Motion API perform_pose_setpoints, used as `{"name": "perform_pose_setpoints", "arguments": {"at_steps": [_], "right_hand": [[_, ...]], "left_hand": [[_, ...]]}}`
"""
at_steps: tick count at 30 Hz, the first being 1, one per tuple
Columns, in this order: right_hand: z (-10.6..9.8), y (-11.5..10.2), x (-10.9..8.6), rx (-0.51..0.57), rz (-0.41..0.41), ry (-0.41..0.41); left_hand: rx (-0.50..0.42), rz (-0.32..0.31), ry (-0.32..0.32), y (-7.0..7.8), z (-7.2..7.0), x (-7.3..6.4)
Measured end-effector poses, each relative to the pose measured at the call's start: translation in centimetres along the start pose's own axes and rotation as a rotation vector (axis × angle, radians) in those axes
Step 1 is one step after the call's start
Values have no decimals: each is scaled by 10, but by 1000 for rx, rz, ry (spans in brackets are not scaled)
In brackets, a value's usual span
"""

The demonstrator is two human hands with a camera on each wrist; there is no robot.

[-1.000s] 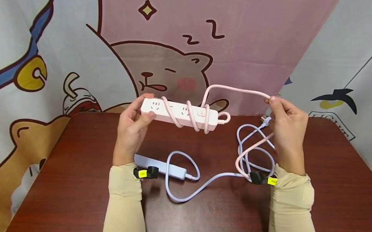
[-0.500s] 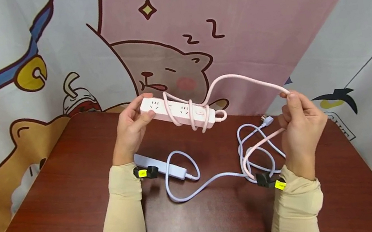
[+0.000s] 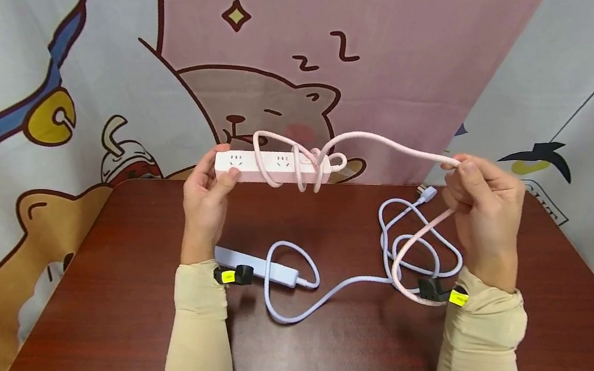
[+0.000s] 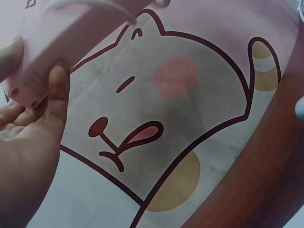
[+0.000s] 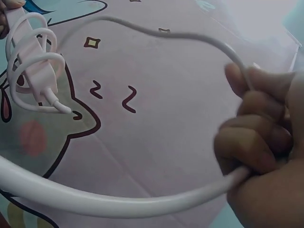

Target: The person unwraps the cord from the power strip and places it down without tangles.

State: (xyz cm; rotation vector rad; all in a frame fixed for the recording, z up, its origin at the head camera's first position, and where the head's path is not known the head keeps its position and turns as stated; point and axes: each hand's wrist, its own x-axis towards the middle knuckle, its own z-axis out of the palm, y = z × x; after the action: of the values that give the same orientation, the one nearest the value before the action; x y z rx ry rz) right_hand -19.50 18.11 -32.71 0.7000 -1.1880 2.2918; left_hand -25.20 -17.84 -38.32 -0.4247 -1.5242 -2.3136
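Observation:
My left hand (image 3: 207, 204) grips the left end of a pink power strip (image 3: 246, 166), held up above the table; its thumb lies on the front side. Loose turns of the strip's pink cord (image 3: 378, 137) wrap around its body. From there the cord arches across to my right hand (image 3: 485, 205), which pinches it between thumb and forefinger. In the right wrist view, the other fingers (image 5: 247, 142) curl round a lower stretch of cord that leaves the fist in a loop. The left wrist view shows the strip's underside (image 4: 57, 52). The cord's plug is not visible.
A lavender power strip (image 3: 283, 275) lies on the brown table (image 3: 329, 365) below my left hand. Its cord (image 3: 344, 283) runs right into a loose coil, ending in a plug (image 3: 426, 192) near the back edge. A cartoon-printed curtain (image 3: 392, 16) hangs behind the table.
My right hand has moved right and slightly down, drawing the cord outward. The pink strip has risen a little and turned more level; its wraps look looser, with the left loop standing higher.

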Motion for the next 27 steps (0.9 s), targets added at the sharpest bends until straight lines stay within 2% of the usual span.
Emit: {"name": "perform_pose_setpoints", "arguments": {"at_steps": [5,10,14,17,19,22,25,27], "right_hand": [[-3,-6,-6,-1,106,-204],[-11,-12,-10,-99,208,-380],[-17,-22,-12,-436,378,-430],[-21,-28,-10,-697,521,-521],[-23,-30,-9,-770,594,-621],[-24,-27,-8,-853,715,-719],[-24,-19,-7,-968,818,-773],[-25,-11,-7,-1028,854,-804]], "left_hand": [[-26,27,57,-1,0,2],[-93,47,88,-1,1,2],[-114,63,111,2,2,2],[-112,71,115,3,3,2],[-116,76,116,3,3,2],[-125,82,118,2,4,2],[-135,86,121,2,4,2],[-136,86,121,2,4,2]]}}
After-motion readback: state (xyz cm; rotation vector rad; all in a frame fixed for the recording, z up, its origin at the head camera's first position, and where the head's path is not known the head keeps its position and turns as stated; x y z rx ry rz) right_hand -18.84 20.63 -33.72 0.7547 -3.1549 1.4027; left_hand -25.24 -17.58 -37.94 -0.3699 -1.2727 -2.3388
